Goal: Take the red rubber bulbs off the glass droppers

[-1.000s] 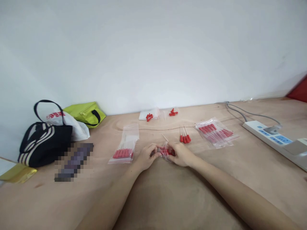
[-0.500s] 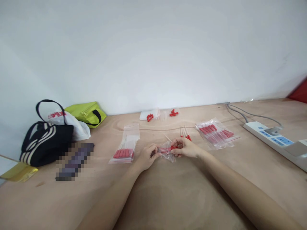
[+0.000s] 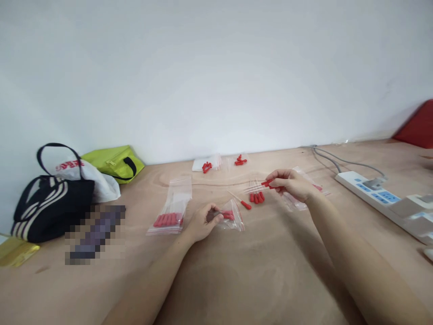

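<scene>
My left hand [image 3: 205, 222] pinches a clear zip bag [image 3: 237, 220] with red-handled sticks [image 3: 228, 215] inside. My right hand [image 3: 291, 184], raised to the right, grips several thin white sticks by their red handles [image 3: 268, 184], their shafts pointing left. Below those shafts lies a small row of red-handled sticks [image 3: 257, 197], and a single red-handled stick [image 3: 246, 205] rests slantwise beside it. Left of my left hand, a filled zip bag [image 3: 181, 186] lies flat with red handles showing. Another filled bag [image 3: 299, 203] is partly hidden behind my right hand.
Small bags with short red pieces [image 3: 207, 167] lie near the wall. On the right is a white power strip [image 3: 368, 189] with grey cables. A black bag [image 3: 54, 205], a white plastic bag [image 3: 104, 183] and a lime-green bag [image 3: 117, 162] stand on the left.
My right hand has left the zip bag and moved right and up, now with several red-handled sticks in it. My left hand still holds the bag. The view has shifted slightly.
</scene>
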Demonstrator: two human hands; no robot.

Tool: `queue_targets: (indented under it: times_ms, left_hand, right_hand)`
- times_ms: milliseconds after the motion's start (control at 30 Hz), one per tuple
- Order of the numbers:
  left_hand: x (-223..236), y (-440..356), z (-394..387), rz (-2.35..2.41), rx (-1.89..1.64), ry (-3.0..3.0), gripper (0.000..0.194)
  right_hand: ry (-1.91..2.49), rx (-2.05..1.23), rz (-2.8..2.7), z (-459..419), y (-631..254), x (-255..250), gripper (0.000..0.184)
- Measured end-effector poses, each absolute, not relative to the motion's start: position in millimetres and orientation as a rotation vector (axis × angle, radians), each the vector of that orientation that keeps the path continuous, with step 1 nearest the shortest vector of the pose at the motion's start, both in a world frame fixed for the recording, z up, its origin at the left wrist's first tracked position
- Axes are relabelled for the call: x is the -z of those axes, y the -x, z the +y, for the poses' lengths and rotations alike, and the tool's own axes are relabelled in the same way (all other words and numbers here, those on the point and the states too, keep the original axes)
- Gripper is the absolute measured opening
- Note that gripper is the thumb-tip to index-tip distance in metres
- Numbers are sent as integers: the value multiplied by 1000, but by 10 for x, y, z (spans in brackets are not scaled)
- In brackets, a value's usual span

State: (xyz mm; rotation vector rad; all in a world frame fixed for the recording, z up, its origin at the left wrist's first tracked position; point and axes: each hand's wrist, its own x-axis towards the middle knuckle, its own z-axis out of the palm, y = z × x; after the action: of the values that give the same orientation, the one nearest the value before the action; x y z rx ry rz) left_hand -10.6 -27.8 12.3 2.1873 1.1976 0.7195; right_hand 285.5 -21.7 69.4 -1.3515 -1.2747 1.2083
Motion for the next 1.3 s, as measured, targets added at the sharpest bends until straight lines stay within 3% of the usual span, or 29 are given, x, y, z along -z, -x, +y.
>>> queue_targets:
  times_ms: [200,400,667,833,1067,1300]
  left_hand:
    - [-347,-27,-179,1351,-721,-2180,17]
    - [-289,-375,260,1528,-564,-2096,10]
    - [-247,-718,488,1743,-443,-1987,8]
    - [-234,-868,534,1758,-472,-1965,2]
    - [-216,-948,588,1733,-532,-1953,10]
    - [-210,-909,515,1620,-444,-1904,46]
  right_hand:
    - [1419,-769,-1226,-128,-2636,-436,20]
    - [1473,-252,-1634,-187,-2224,-112,14]
    - [1527,-19,-2030,-273,-2054,53,18]
    - [1533,-83,-1939,-271,-2051,6,22]
    - [1835,-108,-1732,-178,-2336,-172,15]
    - [2028,-313,-1657,-96,-2436,-101,33]
